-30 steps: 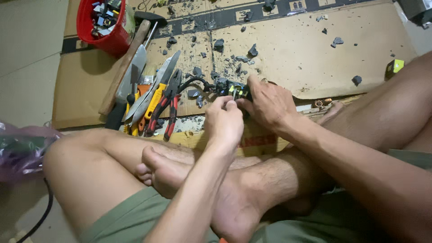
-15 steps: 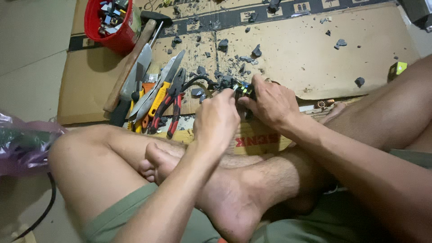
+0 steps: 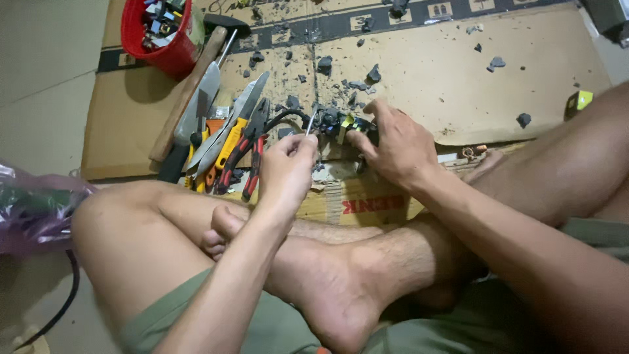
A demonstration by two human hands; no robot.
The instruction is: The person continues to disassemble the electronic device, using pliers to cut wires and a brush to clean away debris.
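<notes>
Since half a second ago, we have drawn our left hand (image 3: 285, 172) back from the circuit board (image 3: 341, 124); it now sits just beside it, fingers pinched on a thin metal tool (image 3: 309, 124) whose tip points at the board. Our right hand (image 3: 393, 147) stays pressed on the board, fingers spread over it, pinning it to the cardboard (image 3: 458, 72) before our crossed legs. Pliers (image 3: 252, 154) and knives lie left; dark fragments (image 3: 370, 75) litter the cardboard.

L hand (image 3: 287, 172) pinched shut, R hand (image 3: 393, 145) palm-down, fingers spread, legs crossed.
</notes>
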